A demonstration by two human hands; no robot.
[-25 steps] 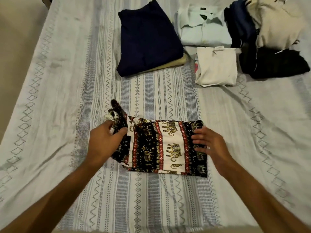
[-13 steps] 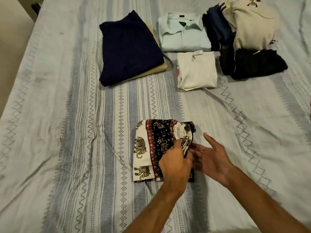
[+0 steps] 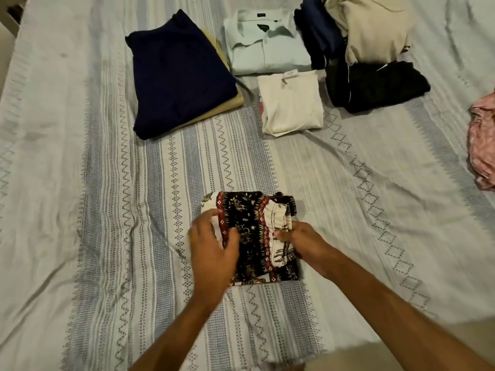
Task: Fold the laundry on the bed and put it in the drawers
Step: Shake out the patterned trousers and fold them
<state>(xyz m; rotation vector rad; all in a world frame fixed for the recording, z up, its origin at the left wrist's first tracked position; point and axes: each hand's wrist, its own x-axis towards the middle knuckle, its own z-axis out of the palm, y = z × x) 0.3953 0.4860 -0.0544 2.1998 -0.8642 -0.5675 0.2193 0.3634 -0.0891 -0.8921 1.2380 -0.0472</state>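
Elephant-print garment (image 3: 251, 236), lower centre: soft, light, floppy; pinched by left hand (image 3: 211, 247) and right hand (image 3: 302, 242); best lifted from beneath.

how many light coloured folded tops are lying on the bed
2. A pale mint folded collared shirt lies at the far middle of the striped bedsheet, and a cream folded cloth top lies just in front of it. The heaped pile at far right may hide others.

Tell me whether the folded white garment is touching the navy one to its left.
Apart. The head view shows a strip of striped bedsheet between the white garment and the navy garment.
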